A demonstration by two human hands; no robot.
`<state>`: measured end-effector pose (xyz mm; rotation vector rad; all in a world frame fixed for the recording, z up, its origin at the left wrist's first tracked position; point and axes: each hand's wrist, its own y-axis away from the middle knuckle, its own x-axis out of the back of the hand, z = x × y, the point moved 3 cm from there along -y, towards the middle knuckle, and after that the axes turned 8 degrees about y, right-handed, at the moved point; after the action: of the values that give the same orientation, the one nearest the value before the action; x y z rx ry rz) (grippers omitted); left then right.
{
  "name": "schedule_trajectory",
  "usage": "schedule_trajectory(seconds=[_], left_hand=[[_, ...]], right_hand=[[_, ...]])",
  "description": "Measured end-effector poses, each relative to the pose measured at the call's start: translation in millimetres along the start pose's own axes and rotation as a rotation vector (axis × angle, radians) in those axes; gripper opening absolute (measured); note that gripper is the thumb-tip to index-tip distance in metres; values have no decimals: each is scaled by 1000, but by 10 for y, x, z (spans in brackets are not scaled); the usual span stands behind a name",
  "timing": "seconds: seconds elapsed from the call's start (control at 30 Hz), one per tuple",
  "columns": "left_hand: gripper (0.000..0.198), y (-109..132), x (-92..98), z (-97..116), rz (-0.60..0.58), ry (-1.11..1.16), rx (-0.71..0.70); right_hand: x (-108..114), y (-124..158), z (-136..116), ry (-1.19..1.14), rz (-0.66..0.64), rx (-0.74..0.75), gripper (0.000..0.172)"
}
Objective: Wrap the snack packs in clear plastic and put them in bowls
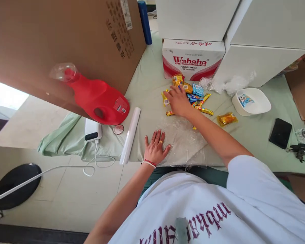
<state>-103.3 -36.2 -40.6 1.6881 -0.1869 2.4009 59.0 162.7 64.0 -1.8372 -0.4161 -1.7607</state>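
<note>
My left hand (156, 148) lies flat near the table's front edge with its fingers stretched out. Beside it spreads a clear plastic sheet (186, 137). Over a pile of small wrapped snacks, my right hand (179, 101) reaches with fingers apart, and it partly hides them; whether its fingertips press on a packet I cannot tell. The pile has yellow packets (178, 80), a light-blue packet (198, 89) and thin yellow sticks (205, 110). An orange-yellow packet (227, 119) lies to the right, near a white bowl (264, 101) with a blue-and-white packet (245, 100) inside.
Left of my hand lies a white roll (130, 135), then a red jug (101, 100) and a white power bank (93, 130) with a cable. A Wahaba-style white-and-red carton (193, 61) stands behind the snacks. Crumpled clear plastic (227, 85) and a black phone (280, 133) are at right.
</note>
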Motion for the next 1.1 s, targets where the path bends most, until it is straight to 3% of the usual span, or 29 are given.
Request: schedule_trajectory(seconds=[0.07, 0.13, 0.2, 0.27, 0.4, 0.5, 0.67, 0.77, 0.9, 1.1], left_hand=[[75, -4, 6, 6, 1, 23, 0], [74, -10, 13, 7, -1, 42, -2], [74, -14, 18, 3, -1, 55, -6], [74, -13, 18, 0, 8, 61, -10], [73, 19, -14, 8, 33, 67, 4], [72, 75, -57, 33, 47, 73, 30], [72, 158, -100, 74, 75, 80, 69], [72, 165, -96, 85, 82, 74, 75], [72, 155, -89, 92, 85, 67, 71], [69, 146, -103, 93, 78, 52, 90]], right_hand=[[240, 305, -34, -76, -31, -14, 62], [334, 654, -153, -174, -180, 33, 62], [262, 994, -331, -206, -324, 59, 60], [70, 1269, -521, -184, -385, 30, 59], [-348, 1618, -752, -174, -294, -120, 59], [-470, 1812, -739, -209, -179, -203, 56], [-339, 1989, -550, -203, -140, -265, 54], [-234, 1946, -539, -215, -195, -186, 55], [-248, 1853, -713, -159, -273, -126, 62], [-421, 1876, -1059, -166, -188, -23, 70]])
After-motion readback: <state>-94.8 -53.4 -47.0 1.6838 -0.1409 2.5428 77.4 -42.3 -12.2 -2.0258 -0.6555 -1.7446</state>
